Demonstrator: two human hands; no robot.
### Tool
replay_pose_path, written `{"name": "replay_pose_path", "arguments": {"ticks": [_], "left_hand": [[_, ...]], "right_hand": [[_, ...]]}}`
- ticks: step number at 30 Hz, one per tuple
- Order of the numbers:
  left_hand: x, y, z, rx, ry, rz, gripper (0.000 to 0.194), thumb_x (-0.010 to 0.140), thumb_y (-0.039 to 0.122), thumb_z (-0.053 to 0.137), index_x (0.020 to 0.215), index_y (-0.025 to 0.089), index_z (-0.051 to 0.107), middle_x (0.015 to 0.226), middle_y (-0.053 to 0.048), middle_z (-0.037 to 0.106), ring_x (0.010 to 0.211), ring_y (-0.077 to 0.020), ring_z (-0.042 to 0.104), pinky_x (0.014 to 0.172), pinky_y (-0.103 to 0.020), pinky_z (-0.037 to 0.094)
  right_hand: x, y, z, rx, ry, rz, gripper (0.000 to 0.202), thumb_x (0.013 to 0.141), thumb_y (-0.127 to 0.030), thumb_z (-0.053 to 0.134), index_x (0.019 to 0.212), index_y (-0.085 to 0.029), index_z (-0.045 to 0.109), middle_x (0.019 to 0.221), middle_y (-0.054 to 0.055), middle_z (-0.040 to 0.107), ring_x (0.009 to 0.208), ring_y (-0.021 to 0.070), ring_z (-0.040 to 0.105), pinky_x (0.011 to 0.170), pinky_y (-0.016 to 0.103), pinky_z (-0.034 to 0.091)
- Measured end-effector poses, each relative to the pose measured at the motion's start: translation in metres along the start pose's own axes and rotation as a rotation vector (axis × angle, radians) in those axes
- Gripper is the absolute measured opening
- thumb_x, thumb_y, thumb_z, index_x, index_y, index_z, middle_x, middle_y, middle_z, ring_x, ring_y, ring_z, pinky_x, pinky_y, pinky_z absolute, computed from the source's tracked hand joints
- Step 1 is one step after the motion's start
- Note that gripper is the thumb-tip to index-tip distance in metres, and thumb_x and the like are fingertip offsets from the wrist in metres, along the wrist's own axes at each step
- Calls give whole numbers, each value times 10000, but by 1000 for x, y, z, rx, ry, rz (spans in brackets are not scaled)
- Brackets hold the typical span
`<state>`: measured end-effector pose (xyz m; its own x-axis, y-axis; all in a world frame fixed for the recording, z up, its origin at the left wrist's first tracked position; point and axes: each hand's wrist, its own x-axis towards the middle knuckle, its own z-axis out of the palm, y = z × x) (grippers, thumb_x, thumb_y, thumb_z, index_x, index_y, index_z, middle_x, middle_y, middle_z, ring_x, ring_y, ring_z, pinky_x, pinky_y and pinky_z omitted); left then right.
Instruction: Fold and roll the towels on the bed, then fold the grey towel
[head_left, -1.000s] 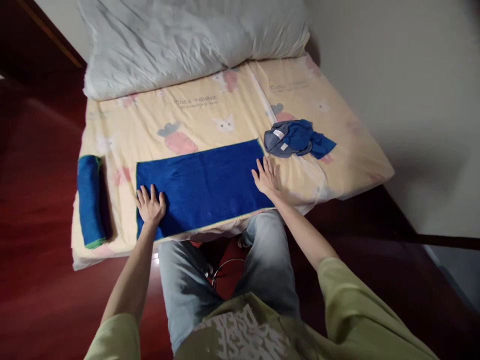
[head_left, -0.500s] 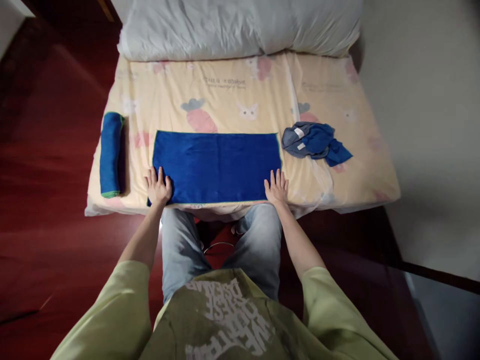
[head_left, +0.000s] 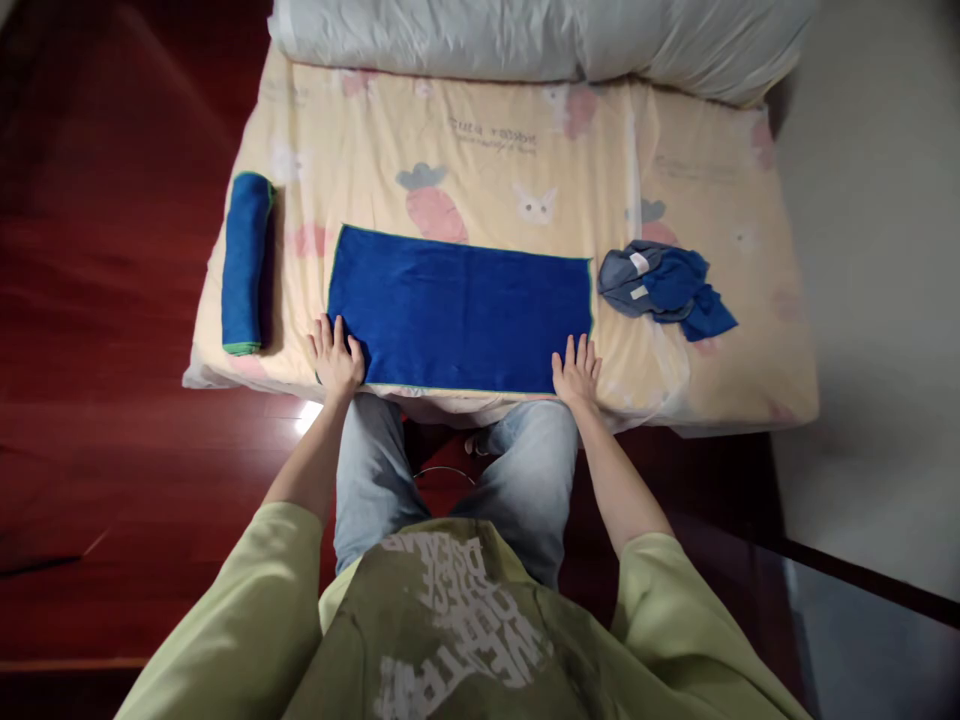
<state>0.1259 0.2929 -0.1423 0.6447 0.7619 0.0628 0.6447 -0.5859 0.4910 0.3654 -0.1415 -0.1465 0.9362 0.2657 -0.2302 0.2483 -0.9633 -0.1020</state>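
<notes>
Left grip [head_left: 340,364], right grip [head_left: 576,378] palm-down | fingers spread | on blue cloth [head_left: 461,310], near corners

blue cloth [head_left: 459,310] observed spread flat on patterned sheet [head_left: 495,175]. left hand [head_left: 337,358] rests, fingers spread, at its near left corner; right hand [head_left: 577,372] at the near right. rolled towel [head_left: 246,265] lies left, crumpled fabric [head_left: 664,285] right.

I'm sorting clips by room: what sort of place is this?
Most likely a bedroom. There is what looks like a bed, dressed in a sheet printed with carrots and rabbits, and a puffy grey quilt lies across its far side.
</notes>
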Motion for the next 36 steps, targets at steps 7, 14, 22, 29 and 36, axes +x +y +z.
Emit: {"name": "replay_pose_path", "arguments": {"ticks": [7,14,22,29,36], "left_hand": [[3,2,-1,-19,17,-15,659,1059,323,412,1663,82,515,1807,-140,310,1715,-299,213,1418,-525,82],[-90,10,7,-43,-216,156,803,1010,335,553,1770,197,333,1854,-93,150,1739,-326,-29,1398,-655,51],[-175,113,75,-29,-400,647,878,955,165,484,1794,118,230,1844,-124,126,1728,-290,45,1429,-587,127],[-161,115,72,-19,-498,698,874,918,81,446,1774,67,268,1824,-165,204,1723,-296,130,1432,-561,159],[-204,123,56,-573,-402,269,518,1062,229,496,1570,215,594,1552,-200,596,1494,-304,573,1247,-512,531]], "right_hand": [[-8,-8,-7,7,30,12,741,1128,-463,225,1774,-103,262,1852,164,125,1729,355,107,1382,667,128],[3,-47,-35,-57,140,-157,669,1104,-337,269,1742,-175,386,1828,182,223,1719,390,159,1345,756,142],[38,-172,-34,30,-88,-681,671,1138,-389,329,1787,-231,268,1861,72,149,1742,294,80,1396,643,112],[36,-185,-2,17,-86,-704,670,1148,-391,327,1775,-157,286,1858,91,156,1737,273,107,1413,585,79],[137,-183,-41,80,-112,-678,556,1149,-399,367,1606,-155,572,1635,143,561,1558,311,479,1373,569,302]]}}
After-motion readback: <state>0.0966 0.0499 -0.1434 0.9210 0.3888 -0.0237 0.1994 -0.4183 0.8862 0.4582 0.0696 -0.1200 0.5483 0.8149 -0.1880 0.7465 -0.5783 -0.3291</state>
